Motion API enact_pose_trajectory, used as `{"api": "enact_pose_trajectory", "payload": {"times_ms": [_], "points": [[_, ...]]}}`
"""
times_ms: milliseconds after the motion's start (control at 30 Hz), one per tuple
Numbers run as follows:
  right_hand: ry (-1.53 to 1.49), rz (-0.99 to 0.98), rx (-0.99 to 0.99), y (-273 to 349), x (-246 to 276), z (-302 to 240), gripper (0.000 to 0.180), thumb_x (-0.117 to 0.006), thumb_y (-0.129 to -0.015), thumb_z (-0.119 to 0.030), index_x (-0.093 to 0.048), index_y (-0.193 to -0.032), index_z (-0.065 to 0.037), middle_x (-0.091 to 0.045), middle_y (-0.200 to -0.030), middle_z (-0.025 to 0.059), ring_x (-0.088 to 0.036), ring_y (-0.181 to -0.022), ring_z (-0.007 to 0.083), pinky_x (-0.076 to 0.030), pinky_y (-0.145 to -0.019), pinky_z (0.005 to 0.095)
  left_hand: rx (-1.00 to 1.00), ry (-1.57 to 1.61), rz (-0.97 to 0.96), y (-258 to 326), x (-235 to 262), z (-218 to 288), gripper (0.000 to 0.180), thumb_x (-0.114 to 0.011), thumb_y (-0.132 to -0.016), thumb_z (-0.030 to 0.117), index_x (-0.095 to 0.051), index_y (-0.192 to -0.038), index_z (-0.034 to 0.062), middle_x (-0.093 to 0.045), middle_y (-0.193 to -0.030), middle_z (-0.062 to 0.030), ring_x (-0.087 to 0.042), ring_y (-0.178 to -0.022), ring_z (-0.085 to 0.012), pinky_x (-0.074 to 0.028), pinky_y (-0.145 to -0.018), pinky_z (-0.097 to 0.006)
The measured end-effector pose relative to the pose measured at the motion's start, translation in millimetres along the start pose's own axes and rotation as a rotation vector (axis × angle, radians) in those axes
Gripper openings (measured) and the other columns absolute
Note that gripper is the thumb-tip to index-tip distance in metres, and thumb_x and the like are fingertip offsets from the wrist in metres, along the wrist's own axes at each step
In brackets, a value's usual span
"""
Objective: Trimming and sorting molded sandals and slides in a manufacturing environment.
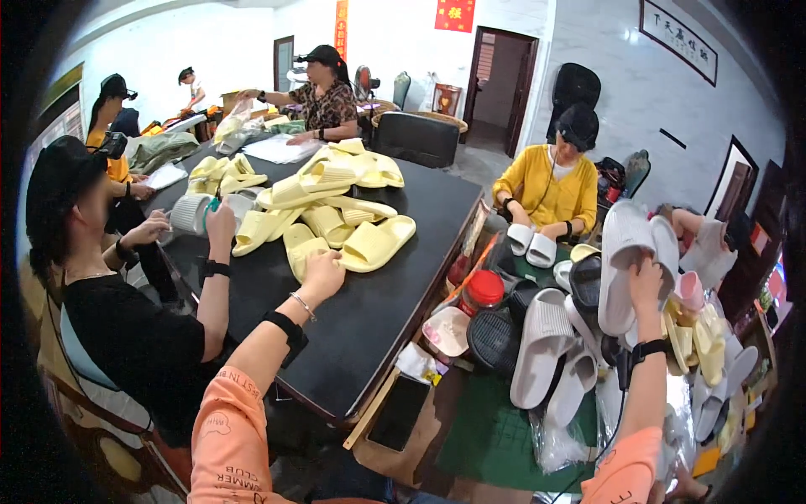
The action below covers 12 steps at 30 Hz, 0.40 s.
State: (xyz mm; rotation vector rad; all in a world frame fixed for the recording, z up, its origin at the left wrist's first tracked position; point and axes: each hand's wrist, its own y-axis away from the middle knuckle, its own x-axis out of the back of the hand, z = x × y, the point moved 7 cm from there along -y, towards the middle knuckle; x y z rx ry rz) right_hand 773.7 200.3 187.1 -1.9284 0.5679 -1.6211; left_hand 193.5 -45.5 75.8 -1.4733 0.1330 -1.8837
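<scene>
My left hand (323,275), a bracelet and a black band at its wrist, reaches over the dark table. Its fingers are closed on the near end of a pair of pale yellow slippers (379,244), which rest at the front of a heap of yellow slippers (323,176). On the right, my right hand (646,284) grips a pair of light grey slippers (625,227), held upright with soles and straps partly hidden behind the fingers. Below it, more grey slippers (541,344) lie on a green mat (483,428).
A phone (399,412), a white bowl (447,329) and a red-lidded jar (483,290) stand along the bench. The black table's edge (411,319) runs between my arms. A co-worker in yellow (546,189) holds white slippers; another in black (126,311) sits close at left.
</scene>
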Motion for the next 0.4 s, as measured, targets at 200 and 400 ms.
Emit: {"api": "enact_pose_trajectory", "payload": {"times_ms": [200, 400], "points": [[0.045, -0.330, 0.111, 15.7, -38.6, -12.3, 0.037, -0.053, -0.077, -0.022, -0.050, -0.113, -0.010, -0.049, -0.107, 0.0193, -0.043, -0.105, 0.0369, -0.032, -0.088, 0.0512, 0.204, -0.163, -0.120, -15.2, -9.4, -38.2, 0.045, -0.058, -0.072, 0.028, -0.052, -0.113, 0.0116, -0.045, -0.114, -0.0217, -0.038, -0.111, -0.0345, -0.028, -0.096, -0.041], [-0.082, -0.417, 0.122, 18.1, -45.2, -6.6, 0.036, -0.057, -0.075, -0.018, -0.054, -0.109, -0.006, -0.050, -0.108, 0.0196, -0.043, -0.105, 0.0361, -0.034, -0.090, 0.0455, 0.280, -0.156, -0.171, -25.6, -31.1, -55.6, 0.053, -0.060, -0.072, 0.031, -0.046, -0.120, 0.0135, -0.035, -0.126, -0.0201, -0.033, -0.116, -0.0341, -0.026, -0.098, -0.043]]}}
